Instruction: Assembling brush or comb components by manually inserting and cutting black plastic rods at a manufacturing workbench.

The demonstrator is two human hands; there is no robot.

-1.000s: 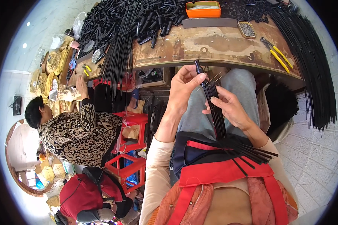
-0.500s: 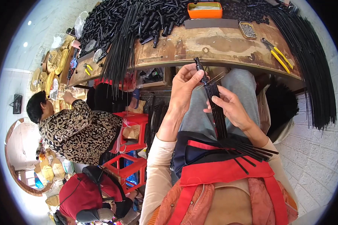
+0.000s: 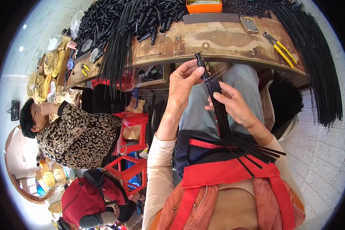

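Above my lap, an umbrella frame made of slim black ribs slants up toward the bench edge. My left hand is closed around the black plastic tube at its upper end, thumb pressed on the front. Lower down, my right hand grips the ribs between thumb and fingers. Thin pale wires stick out sideways just below the tube, between my hands. The ribs' lower ends fan out over my red and dark apron.
The wooden bench carries heaped black plastic tubes, two rod bundles, an orange box, a tray of small metal pieces and yellow-handled pliers. Two people sit at left by red stools.
Both hands and the umbrella frame shift slightly left in view, still gripped alike. The pale wires fan out less. The person in the patterned top has moved the head and raised an arm.
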